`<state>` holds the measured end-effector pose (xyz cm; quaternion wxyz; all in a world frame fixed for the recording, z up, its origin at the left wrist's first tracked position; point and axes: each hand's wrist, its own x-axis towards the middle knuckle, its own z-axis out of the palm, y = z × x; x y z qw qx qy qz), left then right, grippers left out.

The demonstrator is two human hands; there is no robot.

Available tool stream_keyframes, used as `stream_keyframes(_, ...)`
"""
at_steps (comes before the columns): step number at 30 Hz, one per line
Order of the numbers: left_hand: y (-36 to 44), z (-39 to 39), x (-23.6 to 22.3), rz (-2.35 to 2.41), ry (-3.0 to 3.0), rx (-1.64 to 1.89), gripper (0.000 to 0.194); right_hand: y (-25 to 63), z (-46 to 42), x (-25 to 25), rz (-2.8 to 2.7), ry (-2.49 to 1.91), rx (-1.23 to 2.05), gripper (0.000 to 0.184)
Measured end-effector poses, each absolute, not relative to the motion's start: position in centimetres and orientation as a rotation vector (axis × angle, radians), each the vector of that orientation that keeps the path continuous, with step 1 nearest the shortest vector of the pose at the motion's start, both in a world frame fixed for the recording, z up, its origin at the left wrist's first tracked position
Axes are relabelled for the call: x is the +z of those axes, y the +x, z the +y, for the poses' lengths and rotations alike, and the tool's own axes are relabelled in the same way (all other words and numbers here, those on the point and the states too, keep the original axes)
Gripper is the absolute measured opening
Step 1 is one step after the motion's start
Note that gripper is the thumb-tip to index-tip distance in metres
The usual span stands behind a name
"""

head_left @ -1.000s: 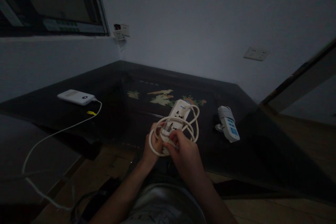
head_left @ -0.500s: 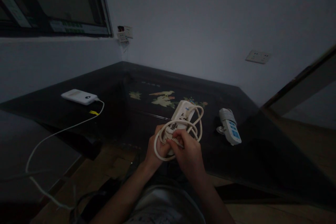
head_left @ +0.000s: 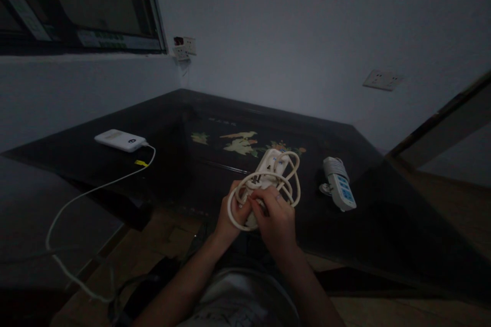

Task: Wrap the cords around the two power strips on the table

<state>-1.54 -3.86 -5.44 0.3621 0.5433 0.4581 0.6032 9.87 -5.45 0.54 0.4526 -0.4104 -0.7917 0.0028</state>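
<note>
Both hands (head_left: 255, 212) hold the looped white cord (head_left: 232, 209); power strip (head_left: 264, 167) beneath

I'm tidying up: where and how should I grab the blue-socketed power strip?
I'd pinch the power strip across its slim, bare near end, from above right: wound cord covers the far end, and what seems its plug lies left.

The desk (head_left: 172, 127) looks dark and smooth, with a glossy sheen. Both power strips, one (head_left: 274, 159) with a looped cord (head_left: 233, 214), the other (head_left: 342, 191) with blue sockets, look like hard white plastic; their cords look rubbery. The power bank (head_left: 120, 141) seems smooth plastic. The wall (head_left: 287, 46) is matt, the shirt (head_left: 241, 301) soft cloth.
</note>
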Motion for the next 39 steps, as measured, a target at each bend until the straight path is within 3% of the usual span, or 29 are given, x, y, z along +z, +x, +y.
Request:
stream_keyframes(7,-1.8,-4.1,-5.4,1.203,1.476,1.512,0.027,9.4,-4.8,-0.2,-1.958,-1.086,-0.181,0.021)
stream_keyframes(11,-1.9,-4.3,-5.0,1.215,1.476,1.486,0.024,9.6,-4.5,-0.9,-1.864,-1.106,-0.177,0.012)
stream_keyframes(17,-1.9,-3.4,-5.8,1.051,1.363,1.522,0.026,9.4,-4.4,-0.7,-1.851,-1.112,-0.123,0.021)
stream_keyframes(28,-4.0,-3.6,-4.6,0.898,1.163,1.307,0.055,9.8,-4.5,-0.3,-1.961,-1.161,0.004,0.030)
stream_keyframes(39,-7.9,-3.5,-3.9,0.804,1.124,1.201,0.070,7.5,-0.8,0.3,-1.982,-1.168,0.100,0.031)
